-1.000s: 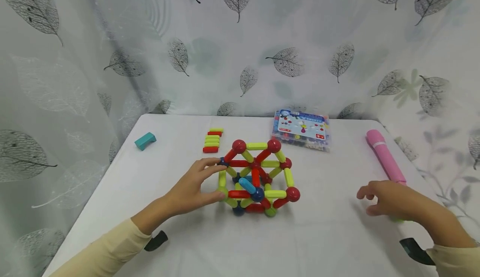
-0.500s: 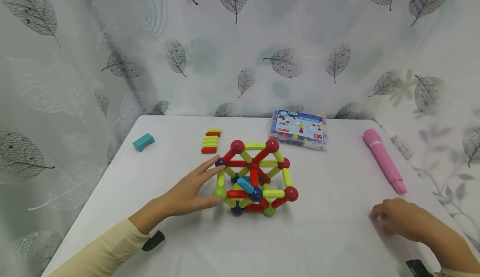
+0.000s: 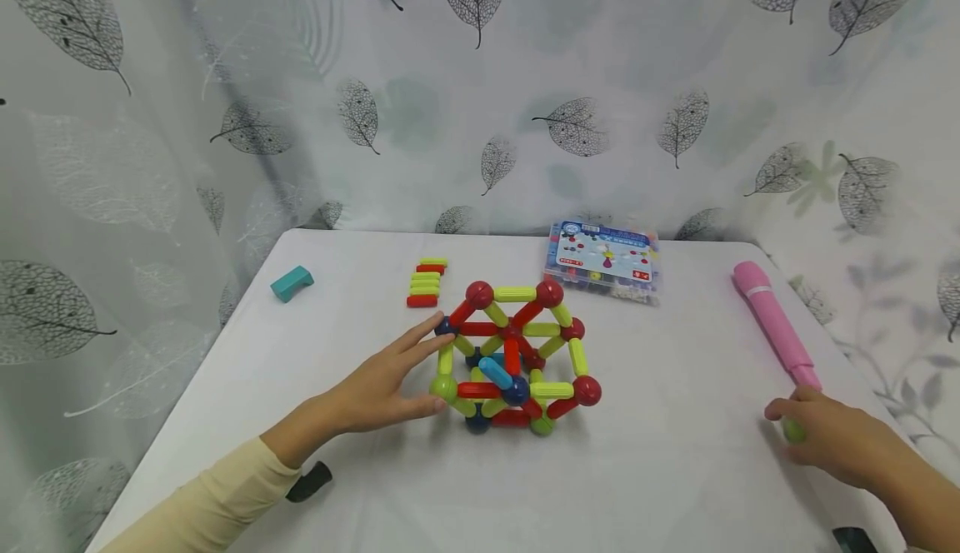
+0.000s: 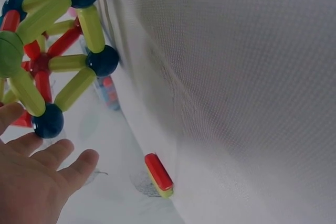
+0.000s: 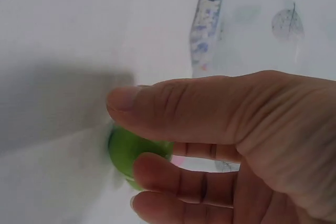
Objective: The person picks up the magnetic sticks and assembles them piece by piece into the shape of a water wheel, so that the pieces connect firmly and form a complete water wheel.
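Leaf-printed curtains hang behind and beside the white bench (image 3: 660,470) that carries everything. At its middle stands the stick-and-ball frame (image 3: 513,361), a cage of green and red sticks joined by red, green and dark blue balls, with one light blue stick tilted inside it. My left hand (image 3: 378,386) lies against the frame's left side with its grip released: the fingers are straight, the forefinger reaching to a dark blue ball at the upper left corner and the thumb just beside a green ball at the lower left. In the left wrist view the fingertips (image 4: 84,161) spread just below another dark blue ball.

Along the right edge of the bench lies a pink tube (image 3: 772,324), its near end just beside my right hand (image 3: 828,445). That hand's grip is closed round a green ball (image 3: 793,430), pinched between thumb and fingers at the near right of the bench, well apart from the frame. At the far side sits a clear parts box (image 3: 602,268) with a printed card. Left of it is a small row of green and red spare sticks (image 3: 425,283), and further left a teal block (image 3: 292,281).
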`<state>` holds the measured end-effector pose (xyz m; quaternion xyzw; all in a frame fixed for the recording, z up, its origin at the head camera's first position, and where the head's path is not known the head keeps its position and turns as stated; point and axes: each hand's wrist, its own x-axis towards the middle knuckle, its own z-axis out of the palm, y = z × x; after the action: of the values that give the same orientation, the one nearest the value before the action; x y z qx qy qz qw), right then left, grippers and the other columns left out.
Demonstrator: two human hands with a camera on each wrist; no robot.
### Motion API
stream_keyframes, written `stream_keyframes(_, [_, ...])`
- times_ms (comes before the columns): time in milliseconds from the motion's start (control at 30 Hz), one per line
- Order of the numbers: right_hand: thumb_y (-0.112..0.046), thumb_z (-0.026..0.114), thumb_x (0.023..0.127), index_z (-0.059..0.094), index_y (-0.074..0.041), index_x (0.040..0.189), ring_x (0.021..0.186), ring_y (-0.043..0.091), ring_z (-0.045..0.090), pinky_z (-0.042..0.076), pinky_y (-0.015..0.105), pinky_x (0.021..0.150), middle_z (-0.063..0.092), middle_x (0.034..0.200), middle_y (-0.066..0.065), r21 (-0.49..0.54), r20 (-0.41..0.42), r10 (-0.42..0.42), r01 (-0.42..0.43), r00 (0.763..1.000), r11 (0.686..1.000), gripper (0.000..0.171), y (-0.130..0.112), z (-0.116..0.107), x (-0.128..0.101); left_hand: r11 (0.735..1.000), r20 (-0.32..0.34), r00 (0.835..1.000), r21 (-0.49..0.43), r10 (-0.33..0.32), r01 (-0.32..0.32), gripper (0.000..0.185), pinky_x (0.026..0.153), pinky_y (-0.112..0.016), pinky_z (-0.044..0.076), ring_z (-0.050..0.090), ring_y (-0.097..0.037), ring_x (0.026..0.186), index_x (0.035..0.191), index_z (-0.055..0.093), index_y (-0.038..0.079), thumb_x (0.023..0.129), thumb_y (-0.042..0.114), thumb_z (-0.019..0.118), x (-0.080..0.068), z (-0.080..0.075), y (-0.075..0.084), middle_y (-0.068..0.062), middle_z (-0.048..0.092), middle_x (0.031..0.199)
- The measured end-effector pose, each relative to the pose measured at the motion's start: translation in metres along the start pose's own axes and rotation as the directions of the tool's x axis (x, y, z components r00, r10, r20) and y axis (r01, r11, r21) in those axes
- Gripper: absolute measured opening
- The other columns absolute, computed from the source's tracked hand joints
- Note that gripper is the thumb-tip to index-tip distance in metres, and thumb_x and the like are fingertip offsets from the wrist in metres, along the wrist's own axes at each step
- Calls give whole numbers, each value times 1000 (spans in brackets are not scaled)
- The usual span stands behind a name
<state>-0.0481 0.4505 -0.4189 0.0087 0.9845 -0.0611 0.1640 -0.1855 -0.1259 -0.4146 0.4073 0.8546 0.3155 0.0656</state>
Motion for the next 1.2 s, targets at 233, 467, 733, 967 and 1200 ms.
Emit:
stream_keyframes(233, [-11,75,82,72,-14,108,78,19,56,45,37,61,60,105,4,-20,-59,-7,6,998,1000,27,10,6,1,1000,3,1000,-9,-5,5,81,105,-56,48,28,-28,153,158,40,20,89,41,77,0,1,-1,3,16,171])
stream_keyframes(467, [-9,75,84,72,-12,111,79,16,54,47,37,64,60,103,3,-11,-58,-38,38,998,999,27,7,5,2,1000,7,1000,-19,-4,4,81,106,-57,47,28,-28,153,158,40,19,89,40,77,0,1,-1,0,17,171])
stream_keyframes(733, [-17,81,85,74,-11,111,79,-5,54,52,26,65,65,95,-12,74,-302,-265,300,916,951,28,-21,-1,4,1000,-4,1000,-8,-4,4,81,104,-59,48,30,-32,152,157,41,18,88,37,79,0,1,0,-4,20,170])
stream_keyframes(967, [-2,77,88,70,-15,115,79,1,64,53,16,68,64,109,-9,219,-470,-440,584,765,782,31,-86,-41,24,1000,1,1000,-1,-4,4,82,105,-56,48,27,-28,153,158,40,19,89,40,78,-2,1,-3,-2,18,171])
stream_keyframes(1200, [5,77,86,67,-14,125,92,6,67,56,16,84,69,111,-6,214,-528,-584,762,617,611,45,-170,-83,42,1000,0,1000,-27,-2,2,80,107,-57,46,27,-29,153,158,40,19,89,36,78,-3,3,-4,0,17,171])
